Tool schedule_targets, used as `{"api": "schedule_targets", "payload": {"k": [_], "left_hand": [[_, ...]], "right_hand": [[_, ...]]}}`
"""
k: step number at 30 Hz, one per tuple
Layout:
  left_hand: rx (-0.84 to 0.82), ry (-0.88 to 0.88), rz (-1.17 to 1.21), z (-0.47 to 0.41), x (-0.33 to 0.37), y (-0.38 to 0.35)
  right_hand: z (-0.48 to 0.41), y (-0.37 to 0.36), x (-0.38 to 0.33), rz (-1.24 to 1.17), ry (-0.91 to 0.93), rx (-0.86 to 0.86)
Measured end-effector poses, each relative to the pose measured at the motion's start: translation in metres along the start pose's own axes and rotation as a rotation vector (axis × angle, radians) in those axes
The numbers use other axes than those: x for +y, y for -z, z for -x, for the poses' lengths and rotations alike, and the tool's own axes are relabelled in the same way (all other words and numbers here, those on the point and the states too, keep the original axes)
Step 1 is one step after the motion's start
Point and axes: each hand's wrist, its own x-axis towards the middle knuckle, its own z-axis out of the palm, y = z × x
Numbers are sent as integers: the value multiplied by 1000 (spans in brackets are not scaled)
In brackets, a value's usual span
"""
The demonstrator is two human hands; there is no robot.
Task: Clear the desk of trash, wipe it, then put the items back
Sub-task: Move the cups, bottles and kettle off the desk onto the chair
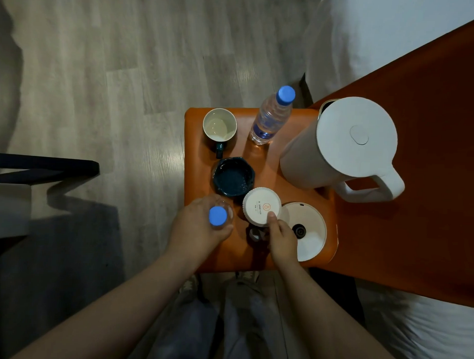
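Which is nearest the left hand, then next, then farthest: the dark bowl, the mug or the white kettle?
1. Dark bowl, just beyond the left hand.
2. Mug, farther back on the left.
3. White kettle, far over on the right.

**Orange desk with drink things on top**

The orange desk (198,164) carries a mug (219,127) at eleven o'clock, an upright water bottle (268,121) at twelve and a white kettle (339,148) at two. A dark bowl (232,177) sits near the middle, with a lidded cup (260,205) just beside it towards four o'clock. The round kettle base (309,235) lies at five. A second bottle (217,215) is at the eight o'clock edge; whether it rests on the top cannot be told
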Motion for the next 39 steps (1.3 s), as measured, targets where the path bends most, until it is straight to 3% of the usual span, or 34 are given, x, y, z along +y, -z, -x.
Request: {"api": "schedule_targets", "payload": {"k": [11, 14, 18, 25, 29, 39], "left_hand": [[-5, 58, -46, 1, 9, 1], [-17, 89, -58, 3, 15, 5], [-36, 92, -46, 8, 26, 11], [-36, 151, -58, 23, 46, 26], [21, 125, -255, 41, 55, 45], [-143, 174, -344, 121, 82, 121]], "right_hand": [[18, 11, -10, 110, 54, 43], [28, 21, -14, 246, 80, 62], [43, 38, -20, 511, 217, 24], [67, 63, -47, 641, 339, -26], [84, 83, -76, 802, 467, -110], [155, 121, -169, 1062, 722, -190]]}}
